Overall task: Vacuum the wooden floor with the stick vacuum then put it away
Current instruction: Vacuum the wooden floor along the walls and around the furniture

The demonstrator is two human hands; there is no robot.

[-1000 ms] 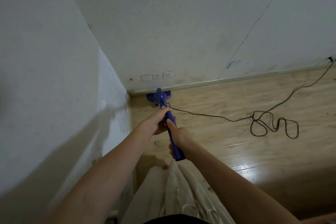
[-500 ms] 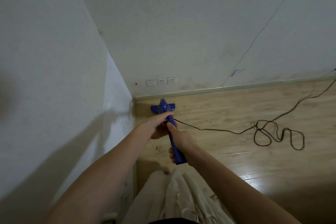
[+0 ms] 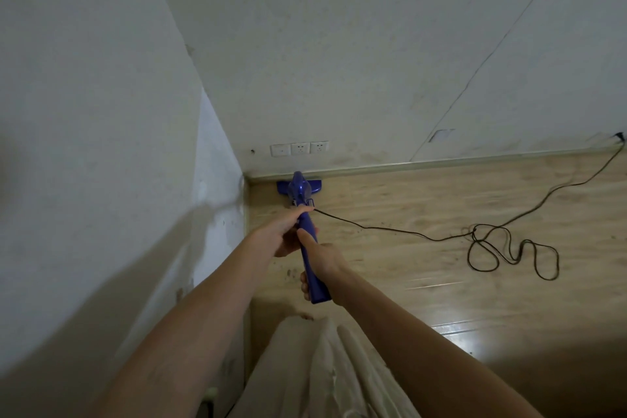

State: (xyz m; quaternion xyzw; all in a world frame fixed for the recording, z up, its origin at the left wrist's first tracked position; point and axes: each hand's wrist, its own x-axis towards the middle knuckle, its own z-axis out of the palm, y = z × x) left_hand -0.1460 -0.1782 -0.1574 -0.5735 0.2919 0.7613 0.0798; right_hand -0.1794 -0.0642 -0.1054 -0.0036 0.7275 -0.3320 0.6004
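Item: blue stick vacuum (image 3: 305, 214), floor head against the baseboard (image 3: 441, 164) in the room corner, on the wooden floor (image 3: 424, 282). Left hand (image 3: 283, 232) wrapped around the upper shaft; right hand (image 3: 322, 263) closed on the handle just below it. Power cord (image 3: 390, 231) leaves the body, crosses the boards rightward and lies in loose coils (image 3: 509, 251). Risks, as judged: head knocking the baseboard or side wall (image 3: 217, 214); a rightward pass running over or snagging the coils; cord pulling taut at its far end.

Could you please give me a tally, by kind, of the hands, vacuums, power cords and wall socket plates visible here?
Hands: 2 (left, right)
Stick vacuum: 1
Power cord: 1
Wall socket plates: 3 ()
Total: 7
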